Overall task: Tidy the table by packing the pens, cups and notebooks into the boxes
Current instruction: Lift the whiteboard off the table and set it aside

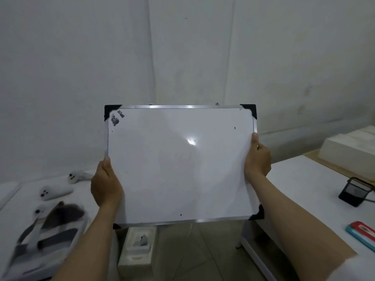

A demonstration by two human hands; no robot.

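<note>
I hold a small whiteboard [180, 165] with a metal frame and black corner caps upright in front of me, its blank face towards the camera. My left hand [106, 185] grips its left edge and my right hand [257, 159] grips its right edge, thumbs on the front. A black mesh pen holder [354, 191] stands on the white table [300, 179] at the right. Red and teal flat items [363, 232], maybe notebooks, lie near the table's right front. No pens or cups can be made out.
A white box [349, 153] sits at the back right of the table. On a white surface at the left lie white controller-like objects [54, 192] and a blurred tray of dark and white items [46, 238]. A white foam block [138, 250] rests on the tiled floor between the tables.
</note>
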